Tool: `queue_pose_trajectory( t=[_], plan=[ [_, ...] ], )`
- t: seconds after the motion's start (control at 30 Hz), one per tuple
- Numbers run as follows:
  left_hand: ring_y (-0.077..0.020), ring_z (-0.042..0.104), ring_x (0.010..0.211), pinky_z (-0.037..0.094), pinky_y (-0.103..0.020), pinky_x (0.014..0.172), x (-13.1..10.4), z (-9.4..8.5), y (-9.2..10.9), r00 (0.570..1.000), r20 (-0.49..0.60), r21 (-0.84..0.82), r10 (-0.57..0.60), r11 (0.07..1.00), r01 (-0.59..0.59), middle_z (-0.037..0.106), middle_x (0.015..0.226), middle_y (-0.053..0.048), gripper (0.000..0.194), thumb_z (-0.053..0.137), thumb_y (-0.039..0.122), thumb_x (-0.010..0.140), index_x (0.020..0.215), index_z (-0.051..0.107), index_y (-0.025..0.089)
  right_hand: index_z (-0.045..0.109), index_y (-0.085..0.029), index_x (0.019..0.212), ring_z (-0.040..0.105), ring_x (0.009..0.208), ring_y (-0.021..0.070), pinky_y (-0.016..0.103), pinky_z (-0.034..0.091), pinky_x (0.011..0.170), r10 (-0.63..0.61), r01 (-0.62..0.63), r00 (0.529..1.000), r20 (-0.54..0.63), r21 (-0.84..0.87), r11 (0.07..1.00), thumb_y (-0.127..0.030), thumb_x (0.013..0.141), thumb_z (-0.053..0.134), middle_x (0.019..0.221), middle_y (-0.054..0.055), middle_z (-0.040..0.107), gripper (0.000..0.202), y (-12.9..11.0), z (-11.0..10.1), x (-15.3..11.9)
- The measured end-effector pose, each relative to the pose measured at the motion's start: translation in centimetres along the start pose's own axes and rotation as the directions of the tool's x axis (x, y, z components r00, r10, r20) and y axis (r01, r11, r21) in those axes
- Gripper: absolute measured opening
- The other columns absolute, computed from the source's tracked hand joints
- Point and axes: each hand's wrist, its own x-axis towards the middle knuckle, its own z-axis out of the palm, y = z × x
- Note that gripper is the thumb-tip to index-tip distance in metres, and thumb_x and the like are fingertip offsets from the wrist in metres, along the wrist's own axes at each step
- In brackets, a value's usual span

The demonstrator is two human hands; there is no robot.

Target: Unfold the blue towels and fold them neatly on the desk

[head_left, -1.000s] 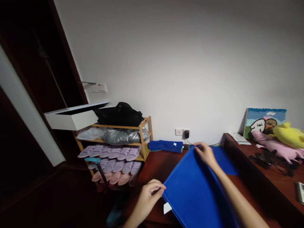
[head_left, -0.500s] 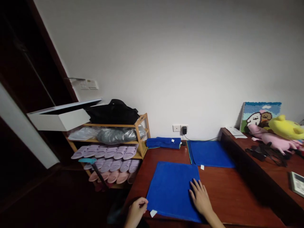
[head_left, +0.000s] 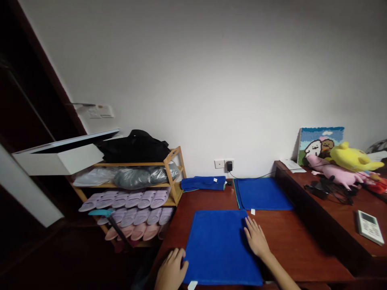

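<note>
A blue cloth [head_left: 219,247] is spread flat on the reddish-brown table, a white tag [head_left: 192,285] at its near left corner. My right hand [head_left: 256,238] lies along the cloth's right edge, palm down with fingers stretched out. By the left edge is my left hand [head_left: 171,269], its fingers loosely bent and the thumb apart from them; nothing shows in its grasp. Farther back on the table lie a second flat blue cloth [head_left: 264,194] with a green edge and a bundle of folded blue cloths [head_left: 203,183].
A wooden rack [head_left: 173,175] at left bears slippers [head_left: 133,197], plastic-wrapped items, a black bag [head_left: 136,148] and a white box [head_left: 60,159]. Plush toys [head_left: 347,161], cables and a white calculator-like device [head_left: 370,226] occupy the raised surface at right. A plug [head_left: 229,165] trails a cord.
The view has turned slightly right. My right hand has moved toward the cloth's far right corner. My left hand's fingers have loosened from a pinch at the cloth's left edge.
</note>
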Motion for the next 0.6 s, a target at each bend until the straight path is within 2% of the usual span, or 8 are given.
queue_pose_trajectory(
  t=[0.1, 0.2, 0.3, 0.4, 0.47, 0.53, 0.6],
  plan=[
    [-0.0263, 0.06, 0.129, 0.047, -0.043, 0.11, 1.3, 1.5, 1.1, 0.981, -0.104, -0.054, 0.165, 0.984, -0.172, 0.067, 0.138, -0.006, 0.039, 0.046, 0.033, 0.098, 0.131, 0.066, 0.03, 0.022, -0.017, 0.162, 0.013, 0.157, 0.0234, 0.041, 0.016, 0.127, 0.053, -0.052, 0.999, 0.01, -0.085, 0.995, -0.047, 0.102, 0.014, 0.17, 0.002, 0.018, 0.068, -1.4, -0.3, 3.9],
    [-0.0274, 0.046, 0.145, 0.042, -0.047, 0.118, 1.7, 4.2, 1.1, 0.947, -0.06, -0.066, 0.315, 0.946, -0.319, 0.048, 0.159, -0.001, 0.05, 0.044, 0.045, 0.102, 0.151, 0.048, 0.038, 0.022, -0.013, 0.162, 0.014, 0.157, 0.0268, 0.043, 0.014, 0.128, 0.082, -0.076, 0.996, 0.034, -0.136, 0.988, -0.046, 0.101, 0.018, 0.17, 0.004, 0.02, 0.07, -2.2, 0.8, 5.9],
    [-0.028, 0.042, 0.147, 0.04, -0.05, 0.119, 1.3, 6.4, -0.1, 0.933, -0.011, -0.027, 0.359, 0.933, -0.359, 0.039, 0.164, -0.001, 0.054, 0.041, 0.047, 0.104, 0.157, 0.034, 0.041, 0.022, -0.007, 0.16, 0.013, 0.157, 0.0277, 0.044, 0.009, 0.128, 0.075, -0.071, 0.997, 0.019, -0.161, 0.984, -0.047, 0.1, 0.018, 0.169, 0.007, 0.021, 0.072, -2.0, 2.5, 6.1],
    [-0.0276, 0.041, 0.148, 0.038, -0.052, 0.121, 1.1, 6.9, -1.1, 0.92, -0.001, 0.02, 0.392, 0.92, -0.392, 0.038, 0.164, 0.0, 0.055, 0.04, 0.045, 0.105, 0.158, 0.026, 0.043, 0.019, -0.005, 0.16, 0.012, 0.157, 0.0259, 0.042, 0.008, 0.128, 0.063, -0.061, 0.998, 0.007, -0.184, 0.981, -0.047, 0.101, 0.013, 0.169, 0.008, 0.019, 0.073, -1.2, 3.5, 6.1],
    [-0.0268, 0.043, 0.146, 0.036, -0.054, 0.122, 1.8, 6.5, -0.9, 0.91, -0.046, 0.059, 0.413, 0.91, -0.41, 0.043, 0.162, 0.001, 0.054, 0.041, 0.042, 0.105, 0.158, 0.029, 0.043, 0.018, -0.004, 0.16, 0.011, 0.157, 0.0252, 0.041, 0.008, 0.128, 0.07, -0.065, 0.997, 0.016, -0.193, 0.979, -0.047, 0.101, 0.012, 0.169, 0.008, 0.017, 0.073, -1.0, 3.7, 6.2],
    [-0.0257, 0.046, 0.145, 0.036, -0.053, 0.122, 3.5, 6.2, 0.6, 0.905, -0.128, 0.092, 0.406, 0.913, -0.397, 0.048, 0.159, 0.0, 0.051, 0.04, 0.04, 0.106, 0.156, 0.035, 0.04, 0.017, -0.005, 0.16, 0.01, 0.158, 0.0246, 0.04, 0.007, 0.128, 0.081, -0.073, 0.996, 0.032, -0.208, 0.975, -0.047, 0.101, 0.011, 0.17, 0.008, 0.016, 0.073, -1.0, 3.7, 6.4],
    [-0.024, 0.045, 0.145, 0.039, -0.05, 0.121, 5.9, 6.3, 3.4, 0.897, -0.176, 0.098, 0.406, 0.914, -0.394, 0.048, 0.159, -0.001, 0.049, 0.036, 0.04, 0.107, 0.156, 0.039, 0.035, 0.016, -0.005, 0.161, 0.009, 0.158, 0.0241, 0.04, 0.006, 0.128, 0.09, -0.078, 0.995, 0.043, -0.219, 0.973, -0.046, 0.101, 0.01, 0.17, 0.008, 0.015, 0.072, -1.1, 3.5, 6.5]
  ],
)
